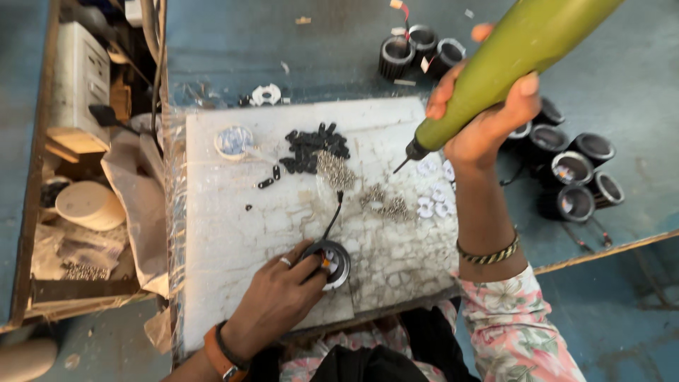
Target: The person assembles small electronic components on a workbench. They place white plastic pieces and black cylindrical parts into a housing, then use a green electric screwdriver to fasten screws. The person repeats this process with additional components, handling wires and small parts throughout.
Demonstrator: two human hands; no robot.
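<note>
My left hand grips a round black lamp housing on the white plastic-covered board; a black wire runs up from the housing. My right hand is raised above the board's right side and holds a green electric screwdriver, its bit pointing down-left, well apart from the housing. A heap of small black clips, a pile of screws and several white round parts lie on the board.
Several black round housings stand on the blue table at right, more of them at the top. A small round tin sits on the board. A wooden tray with boxes, a white bowl and clutter lies at left.
</note>
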